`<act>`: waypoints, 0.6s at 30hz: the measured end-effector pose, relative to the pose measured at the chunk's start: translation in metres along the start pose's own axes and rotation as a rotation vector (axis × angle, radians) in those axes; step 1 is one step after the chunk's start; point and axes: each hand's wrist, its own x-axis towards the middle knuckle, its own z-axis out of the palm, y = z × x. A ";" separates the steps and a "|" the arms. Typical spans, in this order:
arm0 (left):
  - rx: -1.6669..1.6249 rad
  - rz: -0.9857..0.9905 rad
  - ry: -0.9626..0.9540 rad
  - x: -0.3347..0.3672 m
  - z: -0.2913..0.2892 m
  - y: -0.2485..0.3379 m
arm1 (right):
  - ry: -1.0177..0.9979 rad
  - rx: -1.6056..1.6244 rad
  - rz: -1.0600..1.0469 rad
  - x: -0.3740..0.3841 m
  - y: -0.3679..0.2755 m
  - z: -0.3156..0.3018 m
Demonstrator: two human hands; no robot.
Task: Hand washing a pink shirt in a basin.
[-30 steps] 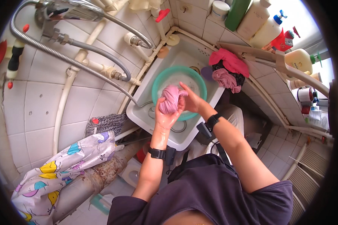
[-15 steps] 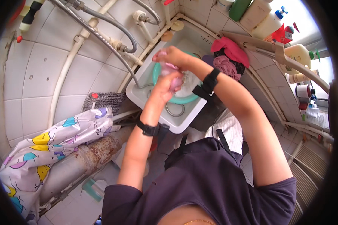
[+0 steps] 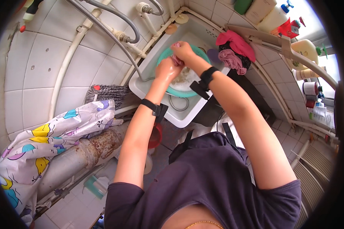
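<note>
Over a teal basin, both my hands are closed on a small wet pink cloth. My left hand grips its nearer end, with wet skin shining. A little farther off and to the right, my right hand is clenched round the other end. Most of the cloth is hidden by my fingers. Cloudy, sudsy water shows in the basin, which sits inside a white sink.
Bright pink and dusky pink cloths lie piled by the sink's right edge. A metal hose hangs down into the sink at the left. Bottles line the ledge at the upper right. A patterned curtain drapes over a rusty pipe.
My hands have drawn closer together, and the cloth is bunched smaller between them. My right hand has shifted slightly right and my fingers wrap it more tightly.
</note>
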 end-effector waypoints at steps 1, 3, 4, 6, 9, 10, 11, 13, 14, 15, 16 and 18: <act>-0.332 0.029 -0.058 -0.005 -0.008 -0.012 | -0.178 0.144 0.041 -0.015 -0.015 0.000; -0.945 -0.330 -0.443 -0.013 -0.037 -0.002 | -0.340 0.289 0.095 -0.031 -0.035 -0.023; -0.946 -0.330 -0.444 -0.015 -0.043 0.003 | -0.471 0.541 0.147 -0.035 -0.040 -0.036; -1.879 -0.400 -0.764 -0.019 -0.046 0.006 | -0.602 0.796 0.203 -0.042 -0.046 -0.041; -2.242 -0.413 -0.961 -0.023 -0.029 0.005 | -0.733 0.622 -0.095 -0.046 -0.039 -0.034; -2.324 -0.449 -1.006 -0.026 -0.024 0.008 | -0.728 0.625 -0.089 -0.047 -0.040 -0.035; -2.164 -0.534 -0.867 -0.030 -0.021 0.007 | -0.697 0.296 -0.164 -0.051 -0.048 -0.030; -2.060 -0.529 -0.772 -0.030 -0.014 0.012 | -0.602 -0.167 -0.333 -0.059 -0.063 -0.021; -1.954 -0.511 -0.686 -0.028 -0.011 0.015 | -0.602 -0.165 -0.327 -0.056 -0.062 -0.016; -1.933 -0.512 -0.674 -0.027 -0.007 0.015 | -0.556 -0.199 -0.350 -0.053 -0.061 -0.012; -1.931 -0.519 -0.664 -0.025 -0.004 0.010 | -0.519 -0.229 -0.381 -0.048 -0.060 -0.003; -1.685 -0.580 -0.583 -0.020 0.008 0.008 | -0.469 -0.220 -0.393 -0.035 -0.045 0.005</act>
